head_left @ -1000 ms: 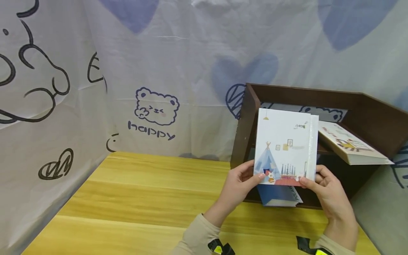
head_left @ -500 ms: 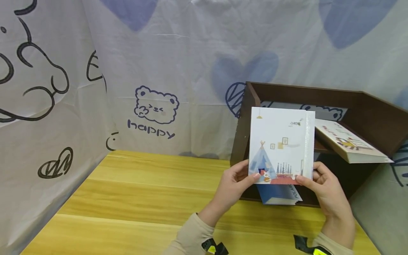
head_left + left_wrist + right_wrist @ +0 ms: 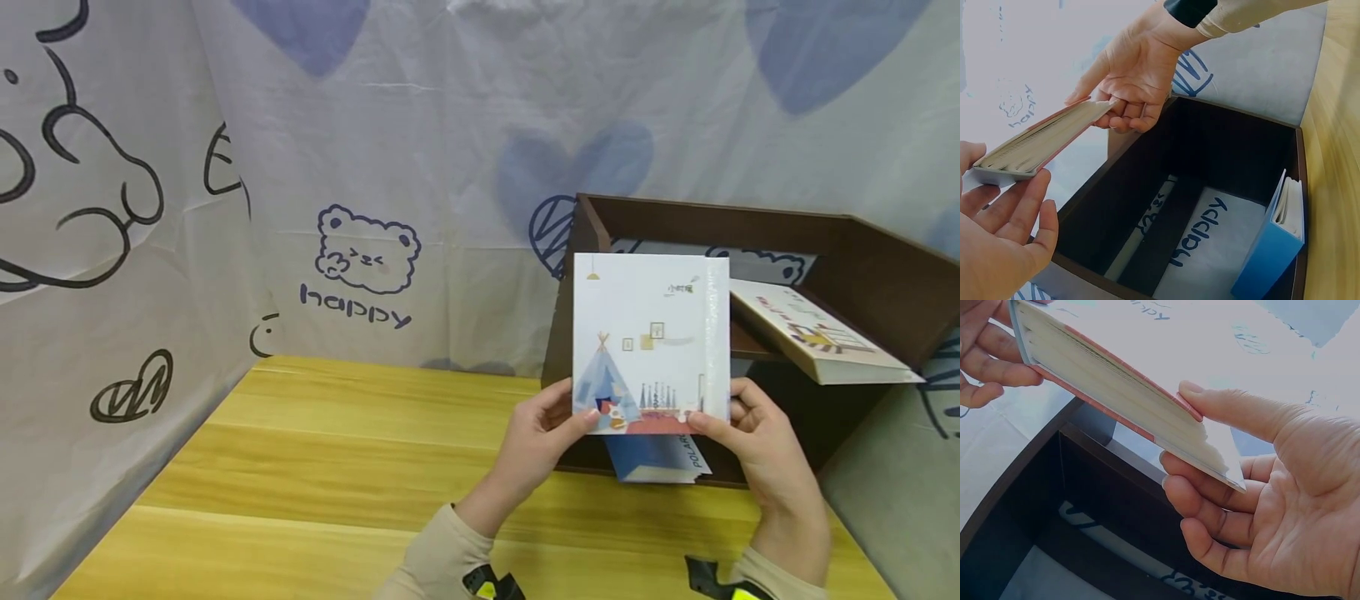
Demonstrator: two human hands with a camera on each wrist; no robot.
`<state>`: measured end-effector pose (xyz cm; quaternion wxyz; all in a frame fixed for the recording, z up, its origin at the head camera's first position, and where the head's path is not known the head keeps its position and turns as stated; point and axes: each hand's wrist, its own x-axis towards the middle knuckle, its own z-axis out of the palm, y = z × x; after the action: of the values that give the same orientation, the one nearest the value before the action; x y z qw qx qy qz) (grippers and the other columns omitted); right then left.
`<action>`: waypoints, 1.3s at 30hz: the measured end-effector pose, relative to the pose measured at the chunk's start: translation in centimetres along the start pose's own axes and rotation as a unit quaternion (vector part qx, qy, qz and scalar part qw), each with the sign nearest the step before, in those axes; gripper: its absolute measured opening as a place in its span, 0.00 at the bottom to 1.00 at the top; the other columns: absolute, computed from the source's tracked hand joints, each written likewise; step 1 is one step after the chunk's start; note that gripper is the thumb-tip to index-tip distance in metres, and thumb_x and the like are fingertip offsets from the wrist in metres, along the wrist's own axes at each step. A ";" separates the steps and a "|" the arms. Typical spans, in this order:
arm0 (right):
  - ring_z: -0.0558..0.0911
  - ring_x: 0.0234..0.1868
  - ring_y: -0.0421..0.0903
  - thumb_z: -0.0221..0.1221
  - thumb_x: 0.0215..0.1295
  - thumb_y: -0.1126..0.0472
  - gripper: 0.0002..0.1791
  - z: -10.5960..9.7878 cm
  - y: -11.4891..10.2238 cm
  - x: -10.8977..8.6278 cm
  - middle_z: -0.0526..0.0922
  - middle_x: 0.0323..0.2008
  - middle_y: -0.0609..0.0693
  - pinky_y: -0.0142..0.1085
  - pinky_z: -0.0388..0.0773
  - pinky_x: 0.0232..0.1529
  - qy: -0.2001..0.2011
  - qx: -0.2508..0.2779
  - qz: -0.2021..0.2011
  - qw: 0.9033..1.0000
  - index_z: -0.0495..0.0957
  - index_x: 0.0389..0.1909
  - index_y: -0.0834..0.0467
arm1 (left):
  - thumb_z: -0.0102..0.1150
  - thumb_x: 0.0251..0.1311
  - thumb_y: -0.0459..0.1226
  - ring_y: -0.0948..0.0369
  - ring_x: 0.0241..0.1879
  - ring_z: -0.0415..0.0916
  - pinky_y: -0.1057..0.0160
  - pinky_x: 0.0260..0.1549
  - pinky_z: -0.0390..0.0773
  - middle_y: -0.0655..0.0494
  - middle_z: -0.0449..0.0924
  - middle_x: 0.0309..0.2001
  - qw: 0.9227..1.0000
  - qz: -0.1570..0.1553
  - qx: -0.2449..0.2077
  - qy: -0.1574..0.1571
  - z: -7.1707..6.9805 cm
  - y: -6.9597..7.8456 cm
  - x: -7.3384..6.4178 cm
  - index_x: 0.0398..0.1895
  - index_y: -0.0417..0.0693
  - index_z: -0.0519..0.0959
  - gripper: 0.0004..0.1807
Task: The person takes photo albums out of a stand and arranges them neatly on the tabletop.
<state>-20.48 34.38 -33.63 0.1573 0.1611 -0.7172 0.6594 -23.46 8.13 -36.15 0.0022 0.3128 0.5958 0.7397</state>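
A small hardcover book [image 3: 647, 300] with a blue tent and a reddish floor on its white cover stands raised before the brown bookshelf. My left hand [image 3: 534, 437] grips its lower left edge, thumb on the cover and fingers behind. The right hand [image 3: 772, 446] pinches the lower right edge the same way. In the left wrist view the grey spine [image 3: 1002, 177] lies in the left hand. The right wrist view shows the pages [image 3: 1116, 384] between the covers, with the right thumb above and fingers below.
The two-level brown bookshelf [image 3: 720, 212] stands at the right on a yellow wooden table [image 3: 337, 467]. Another illustrated book [image 3: 821, 329] lies on its upper shelf, jutting forward. A blue book [image 3: 647, 458] stands below, partly hidden. Printed cloth [image 3: 450, 167] hangs behind.
Both hands have carried the book a little to the left, and its cover has turned more squarely toward the head camera. The grip looks the same.
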 end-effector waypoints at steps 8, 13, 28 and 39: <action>0.83 0.35 0.35 0.62 0.60 0.74 0.17 0.6 -0.4 -0.1 0.88 0.36 0.40 0.22 0.76 0.43 -0.003 -0.021 0.000 1.000 0.72 0.45 0.54 | 0.58 0.66 0.37 0.69 0.46 0.82 0.68 0.47 0.82 0.39 0.80 0.55 1.000 0.013 0.001 -0.009 -0.6 -0.1 -0.4 0.65 0.47 0.72 0.24; 0.83 0.35 0.34 0.60 0.60 0.76 0.18 1.3 -0.7 0.0 0.88 0.36 0.39 0.23 0.77 0.41 0.000 -0.030 0.004 1.000 0.72 0.45 0.53 | 0.58 0.66 0.37 0.69 0.46 0.81 0.68 0.47 0.82 0.37 0.80 0.55 1.000 0.015 -0.001 -0.010 -1.1 0.0 -0.7 0.66 0.45 0.71 0.25; 0.83 0.32 0.34 0.62 0.61 0.73 0.18 3.7 -1.4 0.8 0.87 0.38 0.35 0.27 0.75 0.27 -0.006 -0.084 0.014 0.996 0.70 0.47 0.53 | 0.57 0.67 0.37 0.69 0.46 0.82 0.67 0.44 0.83 0.34 0.79 0.54 0.999 0.039 0.015 0.006 -3.5 0.4 -1.7 0.66 0.40 0.70 0.26; 0.83 0.36 0.35 0.64 0.60 0.70 0.19 5.3 -1.8 1.1 0.86 0.40 0.33 0.28 0.79 0.33 -0.008 -0.108 0.029 0.994 0.70 0.48 0.54 | 0.56 0.67 0.36 0.67 0.47 0.82 0.64 0.46 0.83 0.32 0.78 0.54 0.999 0.051 0.004 0.015 -4.8 0.5 -2.4 0.66 0.39 0.69 0.25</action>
<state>-20.73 28.89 -31.99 0.1484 0.1275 -0.7900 0.5811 -23.57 2.85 -37.24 -0.0455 0.3316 0.5816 0.7414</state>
